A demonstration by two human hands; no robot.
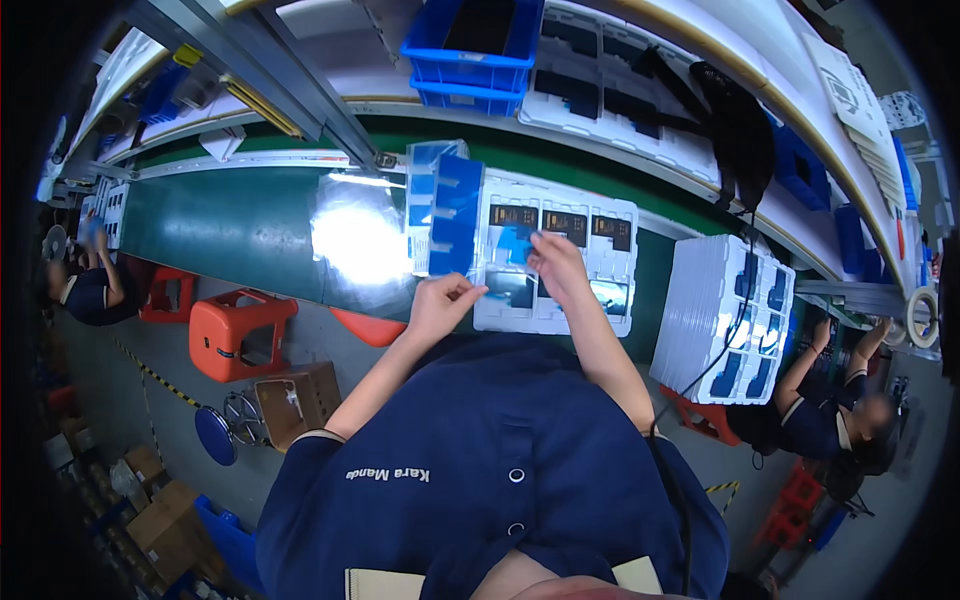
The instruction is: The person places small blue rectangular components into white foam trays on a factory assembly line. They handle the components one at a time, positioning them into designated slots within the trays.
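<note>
A white plastic tray (pixel 557 318) with molded compartments lies in front of me on the bench. Black flat parts with orange-brown print (pixel 565 224) sit in its far row; parts with shiny dark faces (pixel 612 297) lie in the near row. My right hand (pixel 558 264) pinches a small translucent blue film (pixel 514 244) over the left side of the tray. My left hand (pixel 446 306) is closed in a pinch at the tray's near left edge; what its fingertips hold, if anything, is too small to make out. Blue film sheets (pixel 456 215) lie just left of the tray.
A tall stack of white trays (pixel 708 310) stands at the right. Blue bins (pixel 470 60) and more trays (pixel 570 95) fill the shelf beyond the green bench (pixel 220 220). Red stools (pixel 235 335) stand left of me. Other people work at far left and right.
</note>
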